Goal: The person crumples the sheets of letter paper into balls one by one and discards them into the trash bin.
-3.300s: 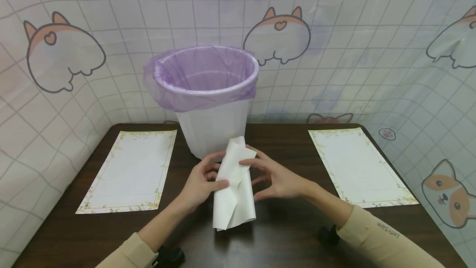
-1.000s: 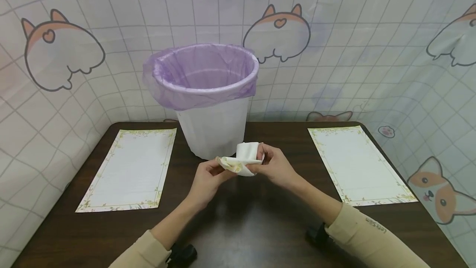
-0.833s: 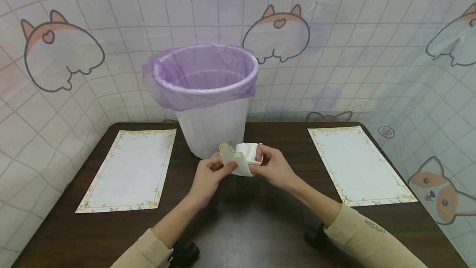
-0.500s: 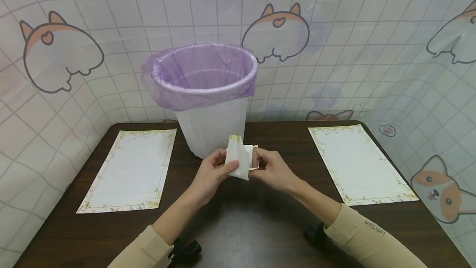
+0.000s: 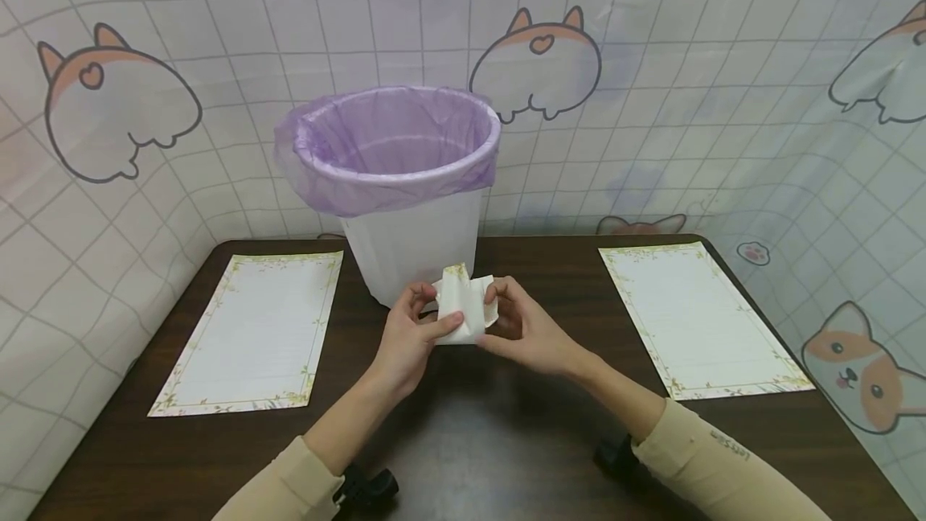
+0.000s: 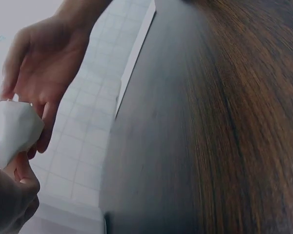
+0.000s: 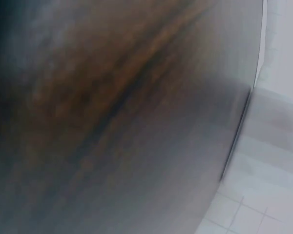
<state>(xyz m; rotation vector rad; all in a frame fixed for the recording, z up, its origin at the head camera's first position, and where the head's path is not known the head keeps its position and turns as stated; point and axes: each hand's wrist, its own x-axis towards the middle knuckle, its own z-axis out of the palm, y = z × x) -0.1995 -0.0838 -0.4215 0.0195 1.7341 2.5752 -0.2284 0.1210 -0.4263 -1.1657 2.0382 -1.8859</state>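
Paper (image 5: 461,313): white, folded into a small packet, yellow-green floral print along its far tip; it is held up off the desk (image 5: 470,457) at mid-scene, on the near side of the bin (image 5: 412,244), overlapping its base from the head view.
Left hand (image 5: 407,336): gripping the paper at its left side, thumb laid across the near face, other fingers bent behind it.
Right hand (image 5: 531,328): pinching the paper at its right side, thumb at the near right corner, index finger bent at the far right edge.
Bin contents side: purple liner (image 5: 398,139) lines the inside and folds out over the rim, hanging lower at the left.
Bin body: white, upright, far side of the desk, left of centre.
Left sheet (image 5: 249,332): flat on the desk, left of the bin, floral border.
Right sheet (image 5: 705,320): flat on the desk at far right, similar border.
Sleeves: beige, the right one (image 5: 723,457) with dark lettering.
Desk top: dark brown wood grain, blurred in the right wrist view.
Backdrop (image 5: 665,103): pale grid with cartoon dogs.
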